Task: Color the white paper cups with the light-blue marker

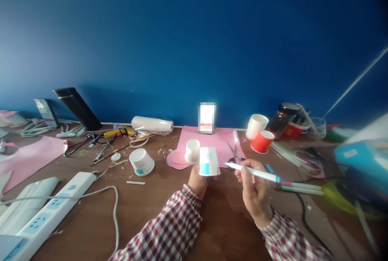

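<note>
My left hand (198,183) is closed around the lower part of an upside-down white paper cup (214,162), which bears a blue filled patch and a small window-like drawing. In my right hand (256,192) is a white felt-tip marker (259,173) with a blue tip, pointing left toward the cup and apart from it. Beyond the cup, another white paper cup (192,151) stands on a pink sheet (184,133). Scissors (235,156) lie on that sheet, partly hidden behind the marker. Further left, a third white cup (141,162) with a blue patch rests upside down.
A power strip (57,204) and white cable (115,204) lie at left. Beside them are a pink cut sheet (33,155) and a leaning black case (79,109). A red cup (263,141) and cream cup (256,126) are at right. A blurred-out upright object (207,118) stands behind.
</note>
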`<state>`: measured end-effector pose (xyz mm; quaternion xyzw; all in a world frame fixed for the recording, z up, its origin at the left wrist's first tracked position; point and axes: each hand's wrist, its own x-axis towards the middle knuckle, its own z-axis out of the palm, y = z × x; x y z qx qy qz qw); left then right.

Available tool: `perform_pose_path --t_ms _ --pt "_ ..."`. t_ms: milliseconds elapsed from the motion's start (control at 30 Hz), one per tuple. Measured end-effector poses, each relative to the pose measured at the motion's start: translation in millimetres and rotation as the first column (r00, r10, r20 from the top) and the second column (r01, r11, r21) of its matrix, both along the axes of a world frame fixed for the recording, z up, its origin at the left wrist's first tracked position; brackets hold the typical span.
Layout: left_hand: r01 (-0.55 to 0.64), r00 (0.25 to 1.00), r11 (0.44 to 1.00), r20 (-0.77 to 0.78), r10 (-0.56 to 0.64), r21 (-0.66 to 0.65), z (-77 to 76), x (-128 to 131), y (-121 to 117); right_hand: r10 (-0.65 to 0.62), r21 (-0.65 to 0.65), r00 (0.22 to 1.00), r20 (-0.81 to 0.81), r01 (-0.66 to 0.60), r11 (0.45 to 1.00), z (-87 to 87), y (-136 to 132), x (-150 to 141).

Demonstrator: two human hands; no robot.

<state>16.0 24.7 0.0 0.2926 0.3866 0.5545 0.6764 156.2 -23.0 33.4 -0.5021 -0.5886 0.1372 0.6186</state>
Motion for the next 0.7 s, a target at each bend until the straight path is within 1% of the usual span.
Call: perform_pose_path --t_ms 100,200,400,533,700 --pt "0.015 1.000 1.000 -0.002 -0.015 0.014 0.0 0.1 0.1 0.019 -0.003 1.000 -0.018 -0.019 1.000 -1.0 0.6 -0.6" --pt "0.016 1.000 1.000 -0.008 -0.016 0.016 1.1 0.7 -0.1 0.042 -0.004 0.999 0.000 -0.042 0.999 -1.8 0.6 -0.4" --pt "0.010 1.000 1.000 0.005 -0.010 0.015 -1.9 2.5 1.0 0.026 0.013 0.999 0.041 -0.026 1.000 0.9 0.2 -0.1" --pt "0.020 1.000 1.000 0.011 -0.020 0.020 -3.6 2.1 2.1 0.030 0.008 1.000 -0.003 -0.030 1.000 -1.8 0.4 0.3" --pt "0.032 0.999 0.999 0.017 -0.032 0.022 -0.1 0.3 0.8 0.036 -0.017 0.999 -0.019 -0.037 0.999 -4.7 0.1 0.9"
